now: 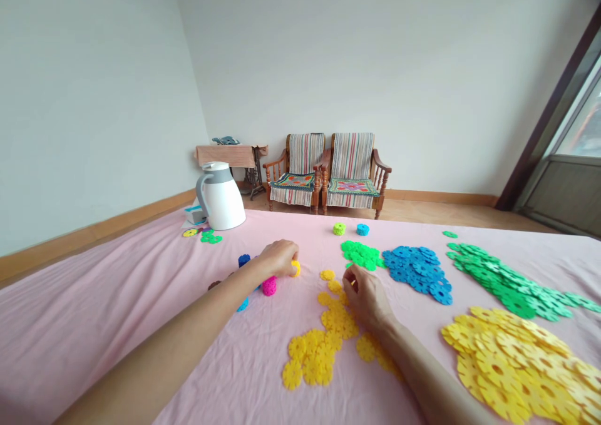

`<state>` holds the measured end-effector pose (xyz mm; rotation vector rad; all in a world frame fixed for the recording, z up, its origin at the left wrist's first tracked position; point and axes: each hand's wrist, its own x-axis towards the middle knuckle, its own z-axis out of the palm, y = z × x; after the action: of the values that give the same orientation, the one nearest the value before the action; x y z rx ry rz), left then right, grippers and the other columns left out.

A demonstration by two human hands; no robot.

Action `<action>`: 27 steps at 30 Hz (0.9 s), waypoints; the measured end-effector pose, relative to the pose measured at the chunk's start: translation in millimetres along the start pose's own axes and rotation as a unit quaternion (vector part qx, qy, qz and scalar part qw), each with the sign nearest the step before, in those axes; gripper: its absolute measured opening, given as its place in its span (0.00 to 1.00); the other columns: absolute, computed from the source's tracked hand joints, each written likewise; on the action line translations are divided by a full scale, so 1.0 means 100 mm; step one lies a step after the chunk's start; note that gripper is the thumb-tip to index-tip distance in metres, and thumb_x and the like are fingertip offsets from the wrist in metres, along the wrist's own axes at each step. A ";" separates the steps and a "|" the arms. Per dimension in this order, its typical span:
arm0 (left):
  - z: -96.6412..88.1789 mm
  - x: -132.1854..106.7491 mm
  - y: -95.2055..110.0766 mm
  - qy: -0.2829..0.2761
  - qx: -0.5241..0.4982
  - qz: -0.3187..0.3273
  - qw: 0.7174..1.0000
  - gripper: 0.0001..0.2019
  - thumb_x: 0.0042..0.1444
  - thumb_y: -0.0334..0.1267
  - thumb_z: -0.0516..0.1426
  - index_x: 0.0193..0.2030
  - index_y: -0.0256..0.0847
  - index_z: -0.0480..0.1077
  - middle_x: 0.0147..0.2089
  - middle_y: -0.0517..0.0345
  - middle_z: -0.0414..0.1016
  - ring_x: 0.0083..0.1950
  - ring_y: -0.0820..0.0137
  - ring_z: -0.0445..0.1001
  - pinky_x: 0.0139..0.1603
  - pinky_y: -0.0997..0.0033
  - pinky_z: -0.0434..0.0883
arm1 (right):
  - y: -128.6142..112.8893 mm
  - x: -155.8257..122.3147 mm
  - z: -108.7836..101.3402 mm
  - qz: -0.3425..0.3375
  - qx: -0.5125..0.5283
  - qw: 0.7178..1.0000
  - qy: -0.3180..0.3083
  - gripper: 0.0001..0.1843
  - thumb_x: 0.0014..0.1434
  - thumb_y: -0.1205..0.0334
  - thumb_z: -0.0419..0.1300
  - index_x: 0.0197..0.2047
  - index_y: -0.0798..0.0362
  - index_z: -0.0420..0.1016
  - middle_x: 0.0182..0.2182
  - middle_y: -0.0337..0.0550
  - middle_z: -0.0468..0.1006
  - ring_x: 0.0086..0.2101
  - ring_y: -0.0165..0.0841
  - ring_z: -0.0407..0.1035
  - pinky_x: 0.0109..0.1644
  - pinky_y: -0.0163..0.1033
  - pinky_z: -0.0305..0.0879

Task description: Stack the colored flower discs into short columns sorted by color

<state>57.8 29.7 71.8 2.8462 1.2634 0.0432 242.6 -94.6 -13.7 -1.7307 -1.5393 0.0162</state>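
Observation:
My left hand [280,257] is closed over a small stack of yellow snowflake discs [295,268] standing on the pink cloth [117,306]. A magenta disc stack [269,285] and blue stacks [243,260] stand right beside that hand. My right hand [366,296] rests on the scattered yellow discs [319,350], its fingers pinched together on something I cannot make out.
Flat piles of discs lie to the right: light green [360,254], blue [419,271], darker green [504,281] and a big yellow pile [521,362]. A white jug [220,194] stands at the far left. Two small stacks [350,229] stand near the far edge. Wooden chairs [328,174] stand beyond.

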 end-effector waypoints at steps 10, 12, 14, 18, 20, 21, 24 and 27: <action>0.07 0.03 -0.04 -0.016 0.011 0.015 1.000 0.08 0.42 0.38 0.59 0.31 0.42 0.73 0.36 0.55 0.76 0.37 0.65 0.74 0.32 0.73 0.66 | 0.00 0.00 0.00 0.006 0.000 1.000 -0.011 0.05 0.52 0.67 0.48 0.26 0.50 0.60 0.22 0.38 0.71 0.25 0.30 0.65 0.29 0.33 0.55; 0.09 0.04 -0.07 -0.016 0.011 0.024 1.000 0.10 0.43 0.39 0.58 0.34 0.42 0.73 0.38 0.55 0.76 0.38 0.64 0.74 0.34 0.72 0.67 | 0.00 0.00 0.00 0.004 0.001 1.000 -0.011 0.05 0.52 0.67 0.48 0.26 0.50 0.60 0.22 0.37 0.71 0.24 0.30 0.65 0.29 0.33 0.55; 0.11 0.05 -0.09 -0.016 0.012 0.037 0.999 0.13 0.44 0.38 0.58 0.39 0.43 0.73 0.40 0.55 0.76 0.41 0.63 0.74 0.36 0.72 0.67 | 0.00 0.00 0.00 0.003 0.002 1.000 -0.011 0.05 0.52 0.67 0.48 0.26 0.50 0.60 0.22 0.37 0.71 0.24 0.30 0.65 0.29 0.33 0.55; 0.13 0.05 -0.08 -0.024 0.022 0.073 0.997 0.17 0.43 0.34 0.58 0.44 0.46 0.72 0.42 0.56 0.75 0.45 0.63 0.72 0.42 0.71 0.67 | 0.01 0.00 0.01 0.004 0.001 1.000 -0.013 0.05 0.52 0.68 0.48 0.26 0.50 0.61 0.23 0.38 0.71 0.25 0.30 0.65 0.29 0.33 0.55; 0.13 0.05 -0.05 -0.029 0.028 0.091 0.995 0.16 0.44 0.33 0.58 0.43 0.46 0.72 0.43 0.55 0.75 0.46 0.63 0.72 0.42 0.71 0.67 | 0.02 0.00 0.01 0.006 -0.001 1.000 -0.015 0.05 0.51 0.68 0.48 0.26 0.50 0.61 0.23 0.38 0.72 0.25 0.30 0.66 0.29 0.33 0.55; 0.13 0.04 -0.04 -0.031 0.031 0.099 0.994 0.16 0.45 0.32 0.58 0.43 0.46 0.73 0.44 0.55 0.75 0.46 0.63 0.72 0.43 0.71 0.67 | 0.02 0.00 0.01 0.006 -0.003 1.000 -0.016 0.05 0.51 0.68 0.48 0.26 0.50 0.61 0.23 0.38 0.72 0.25 0.30 0.66 0.29 0.33 0.55; 0.12 0.04 -0.01 -0.036 0.039 0.115 0.992 0.14 0.46 0.30 0.57 0.41 0.45 0.73 0.43 0.54 0.75 0.45 0.63 0.73 0.42 0.70 0.67 | 0.03 0.00 0.02 0.006 -0.007 1.000 -0.015 0.05 0.51 0.68 0.48 0.26 0.51 0.61 0.23 0.38 0.72 0.25 0.30 0.65 0.29 0.33 0.55; 0.12 0.03 -0.01 -0.037 0.046 0.123 0.991 0.12 0.46 0.28 0.56 0.38 0.44 0.74 0.42 0.55 0.75 0.44 0.63 0.73 0.41 0.71 0.67 | 0.03 -0.01 0.02 0.008 -0.009 1.000 -0.012 0.05 0.51 0.68 0.48 0.26 0.51 0.61 0.23 0.38 0.72 0.25 0.29 0.65 0.29 0.32 0.55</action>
<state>60.0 32.7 59.7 3.0342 0.9188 -0.1165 243.4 -93.9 -17.1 -1.7633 -1.5468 0.0323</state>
